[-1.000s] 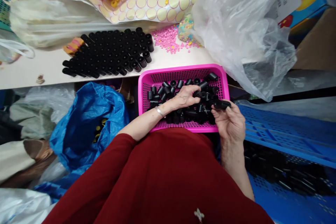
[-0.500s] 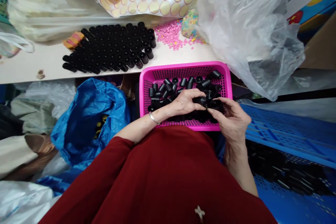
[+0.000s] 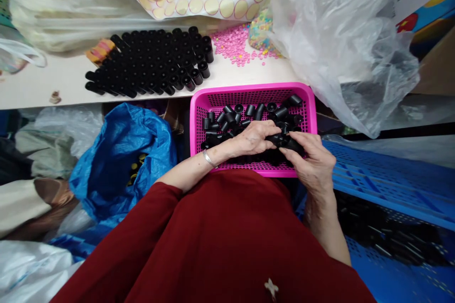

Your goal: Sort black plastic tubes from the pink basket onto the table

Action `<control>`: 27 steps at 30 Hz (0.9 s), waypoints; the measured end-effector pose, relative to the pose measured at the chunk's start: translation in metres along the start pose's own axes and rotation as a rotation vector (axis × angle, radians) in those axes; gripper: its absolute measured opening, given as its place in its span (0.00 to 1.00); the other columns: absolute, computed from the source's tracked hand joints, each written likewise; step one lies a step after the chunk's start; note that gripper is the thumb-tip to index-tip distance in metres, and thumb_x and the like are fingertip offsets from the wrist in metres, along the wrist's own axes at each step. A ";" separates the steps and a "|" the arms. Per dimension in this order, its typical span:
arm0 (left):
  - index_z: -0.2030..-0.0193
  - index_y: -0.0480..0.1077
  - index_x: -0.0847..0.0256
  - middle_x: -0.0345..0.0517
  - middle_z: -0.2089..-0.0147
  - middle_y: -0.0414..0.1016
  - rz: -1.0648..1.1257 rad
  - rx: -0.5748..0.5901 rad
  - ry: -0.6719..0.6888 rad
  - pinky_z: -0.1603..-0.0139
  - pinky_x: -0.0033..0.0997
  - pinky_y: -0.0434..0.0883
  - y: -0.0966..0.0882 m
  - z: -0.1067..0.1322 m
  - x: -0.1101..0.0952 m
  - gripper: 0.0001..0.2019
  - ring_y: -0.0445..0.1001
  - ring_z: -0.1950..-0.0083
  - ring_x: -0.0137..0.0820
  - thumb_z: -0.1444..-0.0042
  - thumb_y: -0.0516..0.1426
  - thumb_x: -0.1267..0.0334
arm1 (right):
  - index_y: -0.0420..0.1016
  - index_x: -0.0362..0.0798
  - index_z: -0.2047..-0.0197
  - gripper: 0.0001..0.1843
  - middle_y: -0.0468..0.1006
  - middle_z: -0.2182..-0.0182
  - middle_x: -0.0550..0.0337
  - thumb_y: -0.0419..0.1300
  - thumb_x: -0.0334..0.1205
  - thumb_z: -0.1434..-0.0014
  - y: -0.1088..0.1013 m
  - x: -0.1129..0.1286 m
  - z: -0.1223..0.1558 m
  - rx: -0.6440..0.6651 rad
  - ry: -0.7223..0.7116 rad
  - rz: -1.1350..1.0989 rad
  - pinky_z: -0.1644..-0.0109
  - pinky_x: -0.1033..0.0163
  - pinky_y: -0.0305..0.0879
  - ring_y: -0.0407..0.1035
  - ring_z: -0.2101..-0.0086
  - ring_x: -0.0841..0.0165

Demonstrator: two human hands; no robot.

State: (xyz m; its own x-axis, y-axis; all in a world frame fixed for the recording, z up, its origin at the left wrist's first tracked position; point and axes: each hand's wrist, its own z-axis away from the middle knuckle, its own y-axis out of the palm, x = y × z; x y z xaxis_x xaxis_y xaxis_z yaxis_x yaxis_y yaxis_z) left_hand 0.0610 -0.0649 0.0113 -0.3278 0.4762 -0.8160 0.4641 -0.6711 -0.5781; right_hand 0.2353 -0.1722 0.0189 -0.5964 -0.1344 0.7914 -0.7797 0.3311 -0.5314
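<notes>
1. From here I see the left hand [image 3: 253,140] pinching a small black part [image 3: 275,140] between thumb and fingers; the right hand [image 3: 314,156] pinches a black tube [image 3: 294,147].
2. Both parts hang over the pink basket [image 3: 253,87], ends seemingly touching, though the fingers partly hide the joint.
3. I'd keep the ends in line, steady the tube and press straight, fingertips clear of the seam.
4. A second ago the hands were apart, the right by the basket's side; now they meet.
</notes>
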 end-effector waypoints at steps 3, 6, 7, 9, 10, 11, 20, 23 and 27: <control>0.59 0.77 0.61 0.46 0.59 0.74 -0.008 0.013 0.000 0.53 0.32 0.71 -0.001 0.000 -0.001 0.05 0.74 0.56 0.33 0.43 0.60 0.68 | 0.84 0.58 0.52 0.14 0.85 0.55 0.57 0.69 0.44 0.43 0.000 -0.001 -0.001 0.032 -0.006 0.030 0.47 0.44 0.74 0.76 0.55 0.56; 0.62 0.76 0.63 0.47 0.60 0.74 -0.006 0.016 0.008 0.53 0.34 0.72 -0.003 0.000 -0.004 0.04 0.74 0.57 0.33 0.43 0.60 0.69 | 0.84 0.57 0.53 0.13 0.84 0.55 0.56 0.68 0.44 0.43 0.000 -0.002 -0.003 0.070 -0.005 0.043 0.47 0.44 0.74 0.76 0.55 0.56; 0.63 0.76 0.62 0.47 0.60 0.74 -0.001 0.021 0.010 0.53 0.34 0.72 -0.003 0.000 -0.006 0.03 0.74 0.57 0.34 0.44 0.60 0.69 | 0.84 0.57 0.53 0.13 0.84 0.56 0.56 0.68 0.44 0.43 0.000 -0.002 -0.004 0.086 -0.007 0.041 0.47 0.44 0.74 0.76 0.56 0.56; 0.62 0.76 0.61 0.48 0.59 0.75 0.013 0.026 0.001 0.52 0.36 0.73 -0.002 0.000 -0.007 0.06 0.75 0.55 0.36 0.45 0.58 0.71 | 0.84 0.57 0.53 0.13 0.84 0.55 0.56 0.68 0.45 0.42 0.001 -0.003 -0.005 0.126 -0.003 0.031 0.47 0.45 0.74 0.76 0.56 0.56; 0.60 0.76 0.59 0.49 0.57 0.76 0.022 0.020 -0.015 0.51 0.38 0.73 -0.001 0.000 -0.007 0.09 0.75 0.54 0.37 0.46 0.57 0.72 | 0.83 0.57 0.52 0.14 0.84 0.55 0.55 0.68 0.45 0.42 0.002 -0.003 -0.005 0.140 0.003 0.021 0.47 0.45 0.75 0.76 0.55 0.56; 0.57 0.76 0.58 0.49 0.55 0.77 0.034 0.005 -0.037 0.50 0.39 0.74 0.000 -0.001 -0.007 0.13 0.76 0.54 0.39 0.47 0.57 0.73 | 0.83 0.57 0.50 0.16 0.84 0.54 0.55 0.69 0.46 0.43 0.004 -0.004 -0.005 0.144 0.014 0.006 0.47 0.45 0.75 0.76 0.55 0.56; 0.35 0.70 0.60 0.47 0.52 0.81 -0.005 -0.104 -0.076 0.45 0.38 0.75 0.006 0.008 0.004 0.28 0.79 0.50 0.39 0.43 0.63 0.62 | 0.80 0.53 0.43 0.24 0.83 0.49 0.52 0.66 0.53 0.40 0.025 -0.009 0.003 0.055 0.243 -0.185 0.41 0.45 0.75 0.80 0.52 0.56; 0.29 0.63 0.60 0.46 0.51 0.82 0.049 -0.094 -0.062 0.49 0.32 0.75 0.007 0.011 0.010 0.36 0.80 0.52 0.37 0.44 0.67 0.58 | 0.80 0.53 0.41 0.28 0.82 0.45 0.51 0.66 0.56 0.41 0.033 -0.007 0.003 0.017 0.300 -0.214 0.38 0.43 0.73 0.79 0.49 0.54; 0.38 0.72 0.68 0.55 0.49 0.80 0.135 -0.235 -0.053 0.55 0.31 0.77 0.006 0.009 0.021 0.33 0.80 0.58 0.35 0.48 0.71 0.55 | 0.82 0.52 0.44 0.29 0.85 0.50 0.52 0.69 0.58 0.44 0.043 -0.002 0.004 -0.064 0.417 -0.341 0.40 0.44 0.75 0.81 0.52 0.54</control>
State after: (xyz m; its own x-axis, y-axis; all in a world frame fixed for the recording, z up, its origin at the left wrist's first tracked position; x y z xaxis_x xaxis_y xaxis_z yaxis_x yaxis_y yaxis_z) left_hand 0.0493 -0.0645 -0.0092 -0.2894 0.3570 -0.8882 0.6825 -0.5736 -0.4529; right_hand 0.2027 -0.1615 -0.0069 -0.1756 0.1339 0.9753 -0.8948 0.3913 -0.2148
